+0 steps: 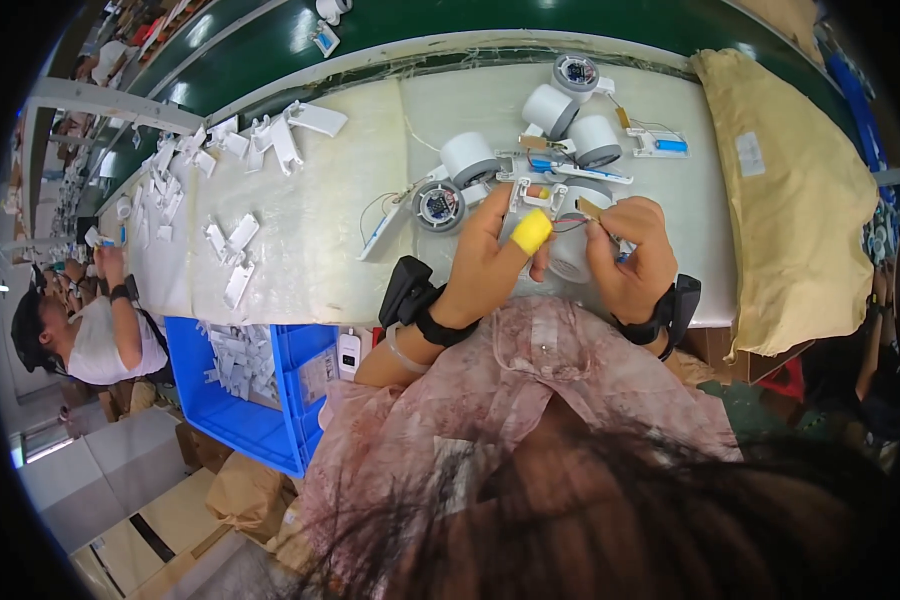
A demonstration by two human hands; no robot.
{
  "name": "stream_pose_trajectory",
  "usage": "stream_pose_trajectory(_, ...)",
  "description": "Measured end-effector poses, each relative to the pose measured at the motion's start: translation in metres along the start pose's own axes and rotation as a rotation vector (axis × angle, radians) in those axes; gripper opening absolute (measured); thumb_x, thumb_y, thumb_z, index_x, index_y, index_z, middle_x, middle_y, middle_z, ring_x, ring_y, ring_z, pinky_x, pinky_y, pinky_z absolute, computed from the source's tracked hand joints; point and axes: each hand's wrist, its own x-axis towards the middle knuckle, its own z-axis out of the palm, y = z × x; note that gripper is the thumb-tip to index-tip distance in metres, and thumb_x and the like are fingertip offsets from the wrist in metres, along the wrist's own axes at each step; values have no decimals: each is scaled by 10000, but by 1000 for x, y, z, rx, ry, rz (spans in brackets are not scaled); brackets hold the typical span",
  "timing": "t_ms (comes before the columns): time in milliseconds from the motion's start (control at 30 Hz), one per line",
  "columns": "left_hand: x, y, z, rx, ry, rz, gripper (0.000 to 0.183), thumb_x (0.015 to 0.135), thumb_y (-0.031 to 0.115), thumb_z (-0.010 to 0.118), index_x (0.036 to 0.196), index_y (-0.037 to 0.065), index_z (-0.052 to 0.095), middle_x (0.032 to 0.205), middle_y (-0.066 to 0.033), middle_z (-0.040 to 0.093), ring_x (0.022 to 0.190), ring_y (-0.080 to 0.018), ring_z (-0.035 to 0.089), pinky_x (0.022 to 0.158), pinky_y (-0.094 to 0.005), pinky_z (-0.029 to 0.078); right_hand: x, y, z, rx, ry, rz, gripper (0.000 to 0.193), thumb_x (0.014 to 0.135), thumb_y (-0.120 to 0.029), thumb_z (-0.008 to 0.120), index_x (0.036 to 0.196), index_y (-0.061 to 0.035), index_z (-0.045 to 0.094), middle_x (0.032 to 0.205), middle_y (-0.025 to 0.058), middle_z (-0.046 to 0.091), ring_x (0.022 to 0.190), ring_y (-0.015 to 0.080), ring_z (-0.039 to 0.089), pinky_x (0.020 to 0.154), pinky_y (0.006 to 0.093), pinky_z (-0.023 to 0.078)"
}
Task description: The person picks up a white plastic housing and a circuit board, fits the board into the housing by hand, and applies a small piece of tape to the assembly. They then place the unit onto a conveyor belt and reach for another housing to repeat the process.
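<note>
White cylindrical housing [573, 255] between both hands, left hand [490, 255] with yellow-taped finger gripping it, right hand [632, 258] pinching its thin wires [582, 225]

Two hands meet over a white counter [310, 240]. The left hand [490, 255], with a yellow wrap on one finger, and the right hand [632, 255] hold a white round part [573, 250]. More round parts [570, 115] lie near. A blue bin [260, 385] sits below.

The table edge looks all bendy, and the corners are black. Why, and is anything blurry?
Head view: the fisheye lens bows the table edge and leaves black corners. Light is bright and even, with glare on the green belt. The left hand and right hand look sharp; the hair near the lens is blurred.
</note>
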Motion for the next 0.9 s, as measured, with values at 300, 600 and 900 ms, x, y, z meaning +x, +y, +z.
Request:
stream_pose_trajectory(300,2,-5,0,182,15,-31,492,817,4,494,1307,33,462,1050,-63,596,759,-83,578,574,-227,509,3,-6,1,52,-191,-37,211,787,98,681,968,-8,653,893,118,673,835,268,638,890,433,477)
stream_pose_trajectory(600,-1,-7,-2,175,-104,5,519,829,34,461,1346,16,422,1095,-79,588,828,-79,561,606,-226,501,3,-6,1,2,-170,-59,214,763,53,724,952,-33,674,874,96,671,815,243,638,899,445,465)
stream_pose_trajectory(900,-5,2,3,368,-101,63,481,808,49,495,1275,-42,424,1059,-200,587,956,-321,585,871,-381,462,1,-4,1,-6,-154,-88,216,761,34,740,950,-49,678,850,74,664,795,222,639,892,448,462)
